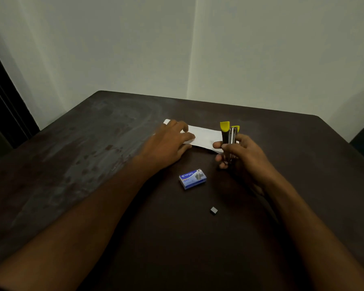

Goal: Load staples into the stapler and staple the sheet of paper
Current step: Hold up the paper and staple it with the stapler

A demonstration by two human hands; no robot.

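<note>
A folded white sheet of paper (204, 136) lies on the dark table (93, 164). My left hand (168, 141) rests flat on the paper's left end, fingers spread. My right hand (240, 156) holds a black and yellow stapler (229, 133) upright above the paper's right end, its yellow tips pointing up and its top slightly apart from the metal channel. A blue staple box (192, 178) lies shut on the table between my forearms. A small grey strip of staples (214, 210) lies nearer to me.
The table's far edge (198, 99) meets a pale wall. A dark frame (4, 106) stands at the left. The table's left half has a worn, scuffed surface.
</note>
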